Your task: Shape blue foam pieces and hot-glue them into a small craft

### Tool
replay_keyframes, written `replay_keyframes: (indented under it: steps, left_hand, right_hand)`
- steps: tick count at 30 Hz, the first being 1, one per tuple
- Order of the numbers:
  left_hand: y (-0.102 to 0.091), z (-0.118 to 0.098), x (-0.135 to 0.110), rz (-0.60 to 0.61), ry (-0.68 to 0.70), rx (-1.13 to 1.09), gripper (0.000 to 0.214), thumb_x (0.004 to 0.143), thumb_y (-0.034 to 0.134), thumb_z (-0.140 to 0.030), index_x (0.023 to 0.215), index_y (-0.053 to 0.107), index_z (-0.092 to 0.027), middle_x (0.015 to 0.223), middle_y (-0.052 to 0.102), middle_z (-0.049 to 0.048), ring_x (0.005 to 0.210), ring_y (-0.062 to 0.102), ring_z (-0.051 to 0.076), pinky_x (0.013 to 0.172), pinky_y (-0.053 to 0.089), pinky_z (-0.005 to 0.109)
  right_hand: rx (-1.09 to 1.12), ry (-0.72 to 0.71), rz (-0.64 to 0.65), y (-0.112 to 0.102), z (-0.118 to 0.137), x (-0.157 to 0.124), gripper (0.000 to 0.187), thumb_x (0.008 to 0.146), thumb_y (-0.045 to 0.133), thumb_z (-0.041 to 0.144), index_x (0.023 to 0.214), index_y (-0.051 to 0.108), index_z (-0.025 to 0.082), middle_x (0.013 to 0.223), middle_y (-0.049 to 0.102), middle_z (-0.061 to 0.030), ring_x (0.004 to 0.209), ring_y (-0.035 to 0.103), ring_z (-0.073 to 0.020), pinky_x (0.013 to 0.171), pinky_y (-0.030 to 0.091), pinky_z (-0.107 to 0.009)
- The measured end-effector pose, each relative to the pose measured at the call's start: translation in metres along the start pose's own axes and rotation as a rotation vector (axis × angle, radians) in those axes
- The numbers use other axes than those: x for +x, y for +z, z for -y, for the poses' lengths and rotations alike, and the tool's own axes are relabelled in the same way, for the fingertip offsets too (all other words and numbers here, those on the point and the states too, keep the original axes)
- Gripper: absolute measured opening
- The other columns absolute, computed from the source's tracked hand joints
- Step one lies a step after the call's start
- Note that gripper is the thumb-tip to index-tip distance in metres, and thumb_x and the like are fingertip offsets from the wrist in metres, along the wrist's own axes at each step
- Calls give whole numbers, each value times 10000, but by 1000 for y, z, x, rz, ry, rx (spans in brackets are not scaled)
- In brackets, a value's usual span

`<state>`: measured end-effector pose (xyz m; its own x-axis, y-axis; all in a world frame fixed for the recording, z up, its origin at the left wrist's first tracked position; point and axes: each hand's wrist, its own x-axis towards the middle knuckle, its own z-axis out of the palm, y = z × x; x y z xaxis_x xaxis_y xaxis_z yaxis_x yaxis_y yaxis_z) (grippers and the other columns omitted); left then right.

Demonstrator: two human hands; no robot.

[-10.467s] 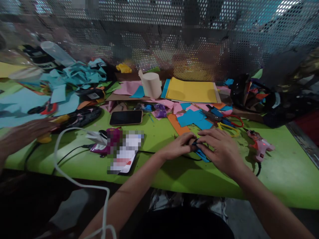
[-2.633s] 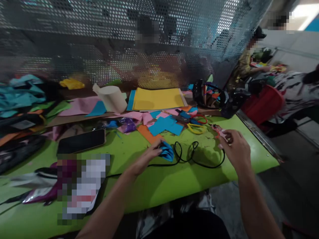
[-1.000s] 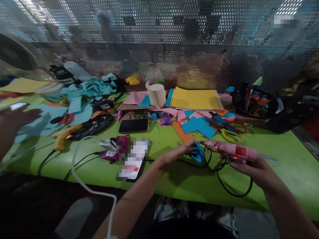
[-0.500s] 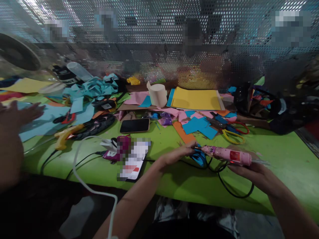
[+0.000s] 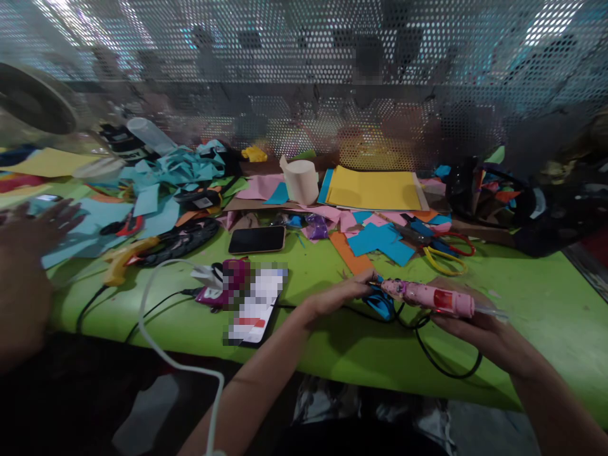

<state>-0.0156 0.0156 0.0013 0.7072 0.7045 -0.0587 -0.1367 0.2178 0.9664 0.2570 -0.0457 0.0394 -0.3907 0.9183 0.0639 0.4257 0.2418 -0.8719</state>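
Note:
My right hand (image 5: 479, 329) grips a pink glue gun (image 5: 427, 297) and holds it level over the green table (image 5: 332, 354), nozzle pointing left. The nozzle touches a small folded blue paper piece (image 5: 380, 303) that my left hand (image 5: 332, 297) pinches against the table. The gun's black cord (image 5: 446, 367) loops on the table below my right hand.
A black phone (image 5: 256, 239), a blurred packet, coloured paper scraps, yellow sheets (image 5: 375, 189), a tape roll (image 5: 301, 180) and scissors (image 5: 444, 256) lie behind. Another person's hand (image 5: 42, 221) rests at the far left beside a yellow glue gun (image 5: 123, 259). A perforated metal screen backs the table.
My right hand let go of the blue piece, picked up the pink glue gun from the right and brought its nozzle down to the piece, which my left hand kept holding.

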Motion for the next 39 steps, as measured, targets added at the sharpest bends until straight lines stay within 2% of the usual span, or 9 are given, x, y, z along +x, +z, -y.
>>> replay_keyframes:
  steps: [4,11,19,24,29,39]
  left_hand:
    - [0,2,0,-24,-26,10,217,779,600,-307,952,593,-176,944,598,32,941,496,204,879,378,318]
    - [0,1,0,-28,-15,13,212,784,596,-321,943,590,-181,943,588,30,949,488,207,888,377,320]
    - [0,1,-1,-1,-23,12,240,779,574,-346,948,563,-176,916,562,32,904,482,198,851,366,324]
    - [0,1,0,-12,-35,12,236,776,565,-327,958,574,-177,933,571,33,920,484,200,850,371,323]
    - [0,0,0,-12,-18,11,252,774,595,-329,970,594,-169,972,586,41,981,489,216,901,372,325]
    - [1,0,0,-36,-48,10,258,764,582,-345,954,583,-171,953,593,42,971,495,220,894,367,332]
  right_hand:
    - [-30,2,-37,0,2,1,256,851,662,355,1082,686,246,1019,715,-48,904,664,-250,749,562,-327]
    - [-87,-32,-2,-1,2,1,254,889,621,353,1121,653,254,1059,692,-52,976,640,-255,789,546,-327]
    - [-109,-40,4,-2,8,2,200,904,592,378,1045,667,257,1049,687,-44,954,638,-254,742,523,-320]
    - [-90,-24,3,-2,8,2,183,902,593,378,1008,664,247,957,674,-40,870,625,-233,713,508,-311]
    - [-83,-1,49,-2,5,2,159,918,576,381,936,648,240,881,666,-33,909,622,-241,762,504,-319]
    - [-139,-41,45,-5,12,2,205,927,561,380,1058,620,233,973,669,-64,892,611,-244,758,498,-350]
